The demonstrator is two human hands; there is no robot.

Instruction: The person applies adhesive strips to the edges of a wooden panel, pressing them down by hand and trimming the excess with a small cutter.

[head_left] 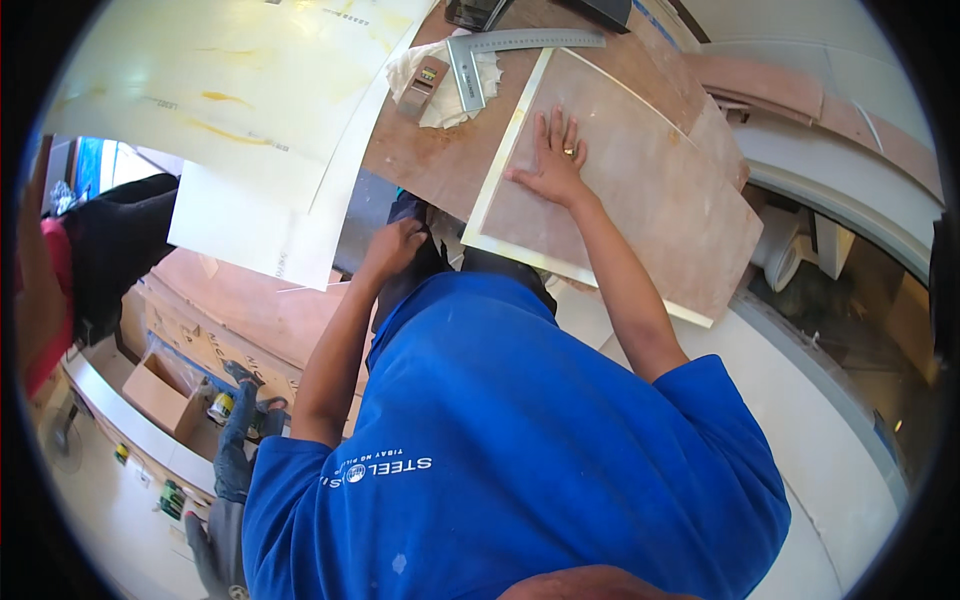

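My right hand (553, 165) lies flat, fingers spread and a ring on one, on a greyish-brown panel (640, 190) with pale yellow strips along its left and near edges. My left hand (397, 247) is down beside my dark-clothed thigh, its fingers curled in; whatever they may hold is hidden. Beyond the panel's far left corner, a metal try square (467, 78) rests partly on a crumpled pale cloth (487, 82). A small wooden block plane (422, 87) sits on that cloth too.
Large white sheets (270, 190) with yellow streaks cover the left side. The brown board (420, 150) lies under the panel. Black objects (478, 12) stand at the far edge. Another person's dark-clothed limb (120, 240) shows at left, near a cardboard box (160, 395).
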